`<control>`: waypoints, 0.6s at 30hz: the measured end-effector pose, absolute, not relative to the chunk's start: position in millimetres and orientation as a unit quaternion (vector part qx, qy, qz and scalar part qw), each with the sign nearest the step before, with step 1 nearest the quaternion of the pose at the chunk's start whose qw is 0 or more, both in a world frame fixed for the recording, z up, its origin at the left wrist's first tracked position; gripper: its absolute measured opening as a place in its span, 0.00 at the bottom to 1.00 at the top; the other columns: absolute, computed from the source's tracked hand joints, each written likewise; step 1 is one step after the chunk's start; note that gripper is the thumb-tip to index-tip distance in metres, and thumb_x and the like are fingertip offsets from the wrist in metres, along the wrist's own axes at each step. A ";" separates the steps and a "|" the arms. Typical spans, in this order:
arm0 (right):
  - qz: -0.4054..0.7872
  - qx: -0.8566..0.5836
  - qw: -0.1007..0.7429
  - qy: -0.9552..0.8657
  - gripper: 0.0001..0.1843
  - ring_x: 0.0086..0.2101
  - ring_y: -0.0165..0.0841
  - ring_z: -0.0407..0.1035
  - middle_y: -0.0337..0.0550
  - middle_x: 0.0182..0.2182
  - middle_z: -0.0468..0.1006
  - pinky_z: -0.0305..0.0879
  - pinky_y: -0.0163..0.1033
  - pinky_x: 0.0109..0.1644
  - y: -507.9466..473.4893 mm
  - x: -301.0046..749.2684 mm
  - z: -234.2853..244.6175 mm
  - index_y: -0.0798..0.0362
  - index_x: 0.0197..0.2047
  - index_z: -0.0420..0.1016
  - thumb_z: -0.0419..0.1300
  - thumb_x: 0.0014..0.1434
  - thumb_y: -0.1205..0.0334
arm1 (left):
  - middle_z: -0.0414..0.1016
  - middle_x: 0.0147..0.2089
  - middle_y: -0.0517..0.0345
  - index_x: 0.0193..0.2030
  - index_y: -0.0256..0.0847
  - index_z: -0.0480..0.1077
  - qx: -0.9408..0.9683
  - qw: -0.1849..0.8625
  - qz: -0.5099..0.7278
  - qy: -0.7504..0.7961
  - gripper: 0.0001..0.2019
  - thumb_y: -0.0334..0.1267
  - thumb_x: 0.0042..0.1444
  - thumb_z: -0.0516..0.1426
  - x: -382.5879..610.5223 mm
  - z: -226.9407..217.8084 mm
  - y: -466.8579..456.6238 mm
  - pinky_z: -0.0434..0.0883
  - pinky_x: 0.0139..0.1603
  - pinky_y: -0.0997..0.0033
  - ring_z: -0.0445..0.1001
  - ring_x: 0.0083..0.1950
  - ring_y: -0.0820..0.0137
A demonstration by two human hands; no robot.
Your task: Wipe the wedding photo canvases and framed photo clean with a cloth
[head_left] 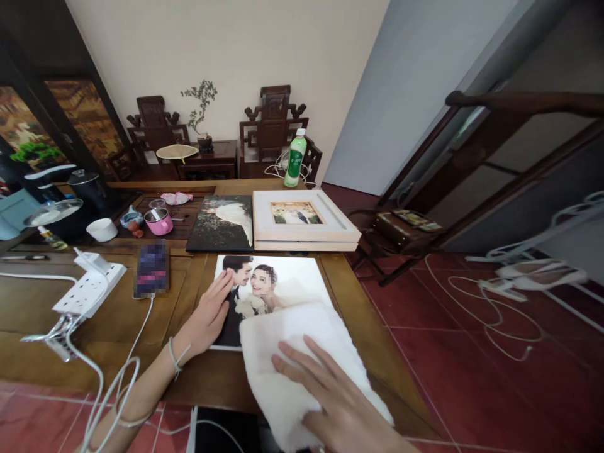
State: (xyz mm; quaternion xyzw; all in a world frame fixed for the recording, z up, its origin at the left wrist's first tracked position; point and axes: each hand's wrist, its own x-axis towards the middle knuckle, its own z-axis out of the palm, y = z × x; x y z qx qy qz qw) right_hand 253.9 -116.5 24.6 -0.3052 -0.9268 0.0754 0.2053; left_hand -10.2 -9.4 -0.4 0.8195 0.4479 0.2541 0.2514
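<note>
cloth [299, 322] under right hand [337, 399]

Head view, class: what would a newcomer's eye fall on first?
Probably the portrait print, just below centre, the left hand on its left side. Next, the white cloth under the right hand, covering the print's lower right. Beyond, the green bottle stands out behind the pale frames.

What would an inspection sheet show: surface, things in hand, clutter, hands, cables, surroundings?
Surface: brown wooden table
Things in hand: rectangular white-edged photo panel; thick white fluffy cloth covering its lower right part
Clutter: white multi-socket power strip, round pink cup, green plastic bottle, pale-framed rectangular picture
Hands: left hand on panel's left part; right hand spread on cloth
Cables: white cables across the table's left side
Surroundings: dark carved wooden chairs, red tiled floor
</note>
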 end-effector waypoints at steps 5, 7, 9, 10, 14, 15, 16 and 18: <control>0.101 -0.320 0.196 -0.921 0.13 0.62 0.45 0.53 0.48 0.58 0.69 0.46 0.59 0.66 -97.1 253.4 29.7 0.50 0.28 0.74 0.54 0.40 0.74 | 0.41 0.73 0.58 0.70 0.47 0.45 0.822 0.247 0.254 0.446 0.24 0.39 0.68 0.41 -12.0 -2.2 -8.6 0.44 0.71 0.51 0.40 0.73 0.63; 0.107 -0.340 0.190 -0.915 0.15 0.62 0.44 0.54 0.48 0.58 0.69 0.47 0.59 0.66 -79.4 250.2 31.4 0.51 0.32 0.75 0.53 0.41 0.74 | 0.42 0.73 0.58 0.70 0.48 0.46 0.821 0.248 0.256 0.447 0.24 0.39 0.68 0.41 -12.4 -1.6 -8.9 0.45 0.71 0.51 0.41 0.73 0.63; 0.104 -0.360 0.189 -0.908 0.16 0.61 0.44 0.55 0.50 0.57 0.70 0.47 0.59 0.65 -59.4 245.2 32.6 0.52 0.35 0.76 0.53 0.44 0.74 | 0.43 0.73 0.58 0.70 0.47 0.46 0.819 0.251 0.258 0.447 0.24 0.39 0.67 0.41 -12.4 -0.6 -9.2 0.44 0.71 0.52 0.42 0.73 0.63; 0.100 -0.367 0.188 -0.906 0.17 0.61 0.44 0.56 0.52 0.57 0.70 0.48 0.59 0.64 -49.1 242.3 33.0 0.53 0.37 0.76 0.53 0.45 0.74 | 0.43 0.73 0.58 0.70 0.47 0.46 0.818 0.253 0.258 0.447 0.24 0.39 0.67 0.41 -12.2 -0.3 -9.2 0.44 0.71 0.52 0.42 0.73 0.63; 0.071 -0.401 0.179 -0.896 0.18 0.59 0.46 0.58 0.58 0.54 0.71 0.51 0.57 0.62 -9.0 229.9 33.2 0.55 0.43 0.75 0.55 0.49 0.72 | 0.44 0.73 0.57 0.70 0.46 0.48 0.816 0.256 0.261 0.447 0.24 0.36 0.67 0.40 -11.4 -1.8 -8.4 0.44 0.72 0.52 0.42 0.73 0.63; 0.062 -0.410 0.180 -0.892 0.17 0.59 0.47 0.59 0.58 0.54 0.71 0.52 0.57 0.62 0.0 227.1 32.9 0.56 0.44 0.75 0.55 0.50 0.72 | 0.44 0.73 0.58 0.70 0.46 0.48 0.817 0.254 0.265 0.445 0.24 0.36 0.67 0.40 -11.5 -3.0 -8.1 0.44 0.72 0.52 0.42 0.73 0.63; 0.054 -0.416 0.183 -0.889 0.16 0.58 0.47 0.59 0.59 0.53 0.72 0.53 0.57 0.61 8.2 224.6 32.6 0.56 0.44 0.75 0.55 0.52 0.71 | 0.44 0.73 0.58 0.70 0.46 0.47 0.818 0.251 0.269 0.443 0.25 0.35 0.67 0.40 -11.6 -4.4 -7.7 0.44 0.72 0.52 0.42 0.73 0.64; 0.045 -0.420 0.190 -0.886 0.14 0.58 0.47 0.59 0.60 0.53 0.72 0.53 0.57 0.60 21.0 220.5 32.0 0.57 0.45 0.75 0.55 0.55 0.69 | 0.44 0.73 0.58 0.70 0.46 0.46 0.820 0.245 0.272 0.440 0.25 0.34 0.66 0.39 -12.0 -7.3 -6.8 0.44 0.72 0.52 0.42 0.73 0.64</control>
